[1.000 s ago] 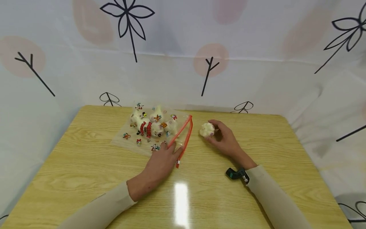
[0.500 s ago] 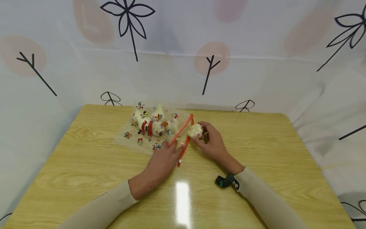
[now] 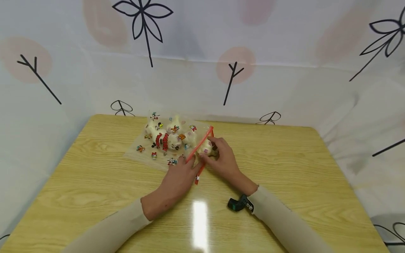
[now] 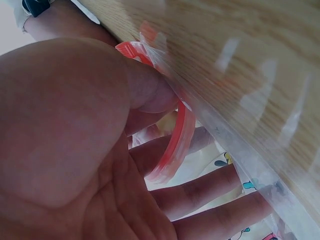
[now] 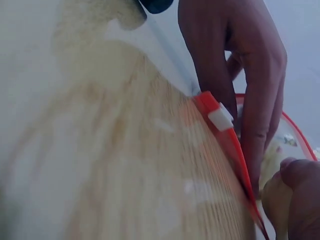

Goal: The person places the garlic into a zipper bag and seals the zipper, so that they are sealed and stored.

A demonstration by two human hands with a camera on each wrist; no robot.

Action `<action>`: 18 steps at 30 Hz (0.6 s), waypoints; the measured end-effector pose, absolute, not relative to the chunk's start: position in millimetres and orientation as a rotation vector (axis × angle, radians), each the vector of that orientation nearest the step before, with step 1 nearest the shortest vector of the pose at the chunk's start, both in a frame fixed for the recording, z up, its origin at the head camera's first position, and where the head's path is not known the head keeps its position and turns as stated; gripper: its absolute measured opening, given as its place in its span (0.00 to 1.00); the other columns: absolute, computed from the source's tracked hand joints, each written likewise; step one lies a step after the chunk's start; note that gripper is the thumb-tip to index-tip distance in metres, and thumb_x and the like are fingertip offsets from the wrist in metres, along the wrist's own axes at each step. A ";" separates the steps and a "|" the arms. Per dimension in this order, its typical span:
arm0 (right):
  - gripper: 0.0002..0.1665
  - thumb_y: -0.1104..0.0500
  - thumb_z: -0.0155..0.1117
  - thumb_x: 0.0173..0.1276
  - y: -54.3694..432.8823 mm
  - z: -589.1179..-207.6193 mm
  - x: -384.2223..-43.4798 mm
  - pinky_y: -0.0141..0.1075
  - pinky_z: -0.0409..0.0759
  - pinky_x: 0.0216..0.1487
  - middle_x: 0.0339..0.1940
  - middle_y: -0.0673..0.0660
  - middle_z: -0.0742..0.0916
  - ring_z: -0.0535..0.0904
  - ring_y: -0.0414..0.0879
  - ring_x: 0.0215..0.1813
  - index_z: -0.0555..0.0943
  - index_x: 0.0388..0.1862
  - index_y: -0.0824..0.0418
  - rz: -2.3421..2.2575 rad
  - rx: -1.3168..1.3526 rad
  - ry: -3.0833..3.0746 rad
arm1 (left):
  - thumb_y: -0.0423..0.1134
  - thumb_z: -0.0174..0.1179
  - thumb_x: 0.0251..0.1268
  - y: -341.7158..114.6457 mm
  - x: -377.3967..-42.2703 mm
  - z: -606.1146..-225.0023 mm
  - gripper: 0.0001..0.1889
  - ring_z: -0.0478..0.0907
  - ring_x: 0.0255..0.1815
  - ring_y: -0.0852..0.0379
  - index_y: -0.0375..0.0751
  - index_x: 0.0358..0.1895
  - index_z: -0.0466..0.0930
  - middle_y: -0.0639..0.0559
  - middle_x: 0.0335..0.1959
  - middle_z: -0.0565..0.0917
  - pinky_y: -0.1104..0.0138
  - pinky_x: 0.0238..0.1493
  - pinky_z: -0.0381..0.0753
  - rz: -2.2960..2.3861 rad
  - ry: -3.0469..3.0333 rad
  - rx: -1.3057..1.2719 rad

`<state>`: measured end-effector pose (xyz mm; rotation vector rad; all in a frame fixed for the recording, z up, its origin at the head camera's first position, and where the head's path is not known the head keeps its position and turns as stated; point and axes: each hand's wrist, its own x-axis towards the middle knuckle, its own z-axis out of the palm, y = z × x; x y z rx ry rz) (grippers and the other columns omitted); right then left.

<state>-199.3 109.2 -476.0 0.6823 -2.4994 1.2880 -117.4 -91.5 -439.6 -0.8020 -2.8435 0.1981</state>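
A clear zip bag (image 3: pixel 142 162) printed with small cartoon figures lies flat on the table, several garlic bulbs (image 3: pixel 174 141) inside it. Its red zip strip (image 3: pixel 200 143) faces right and its mouth is parted. My left hand (image 3: pixel 178 181) grips the bag at the mouth; in the left wrist view its thumb and fingers spread around the red strip. Between the thumb and fingers of my right hand (image 3: pixel 225 161) is one more garlic bulb (image 3: pixel 206 147), at the bag's mouth and partly behind the upper strip. A white slider (image 5: pixel 220 119) shows on the strip in the right wrist view.
The wooden table (image 3: pixel 284 158) reaches back to a white patterned cloth (image 3: pixel 190 84), which also hangs at both sides. A black device (image 3: pixel 237 203) is strapped to my right wrist.
My right hand has moved left with the garlic bulb, from the bare table beside the bag to inside the bag's mouth. The left hand has stayed in place on the bag.
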 end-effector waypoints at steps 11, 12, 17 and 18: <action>0.32 0.50 0.85 0.61 101.3 -475.3 -199.9 0.40 0.77 0.42 0.46 0.56 0.83 0.81 0.49 0.47 0.75 0.52 0.60 1.324 0.562 -2.505 | 0.34 0.62 0.77 -92.1 -119.0 -440.8 0.30 0.79 0.51 0.38 0.53 0.79 0.71 0.45 0.63 0.80 0.55 0.24 0.86 0.162 -2.797 -0.797; 0.32 0.50 0.85 0.61 101.2 -475.2 -199.8 0.41 0.78 0.42 0.47 0.56 0.83 0.81 0.49 0.47 0.75 0.52 0.60 1.312 0.569 -2.502 | 0.34 0.62 0.77 -92.2 -118.8 -440.8 0.30 0.79 0.50 0.38 0.53 0.79 0.71 0.45 0.62 0.80 0.56 0.23 0.86 0.163 -2.793 -0.797; 0.31 0.52 0.83 0.63 98.8 -475.4 -199.1 0.44 0.80 0.48 0.49 0.59 0.82 0.80 0.52 0.49 0.75 0.54 0.64 1.275 0.582 -2.503 | 0.34 0.62 0.76 -92.5 -117.7 -440.5 0.29 0.79 0.47 0.41 0.54 0.77 0.74 0.45 0.57 0.81 0.59 0.21 0.84 0.170 -2.788 -0.792; 0.31 0.53 0.82 0.64 98.0 -475.6 -199.1 0.45 0.81 0.49 0.50 0.59 0.82 0.80 0.52 0.49 0.75 0.55 0.64 1.283 0.585 -2.507 | 0.35 0.62 0.77 -92.5 -117.7 -440.3 0.29 0.79 0.47 0.41 0.54 0.77 0.74 0.45 0.56 0.81 0.58 0.21 0.84 0.181 -2.790 -0.792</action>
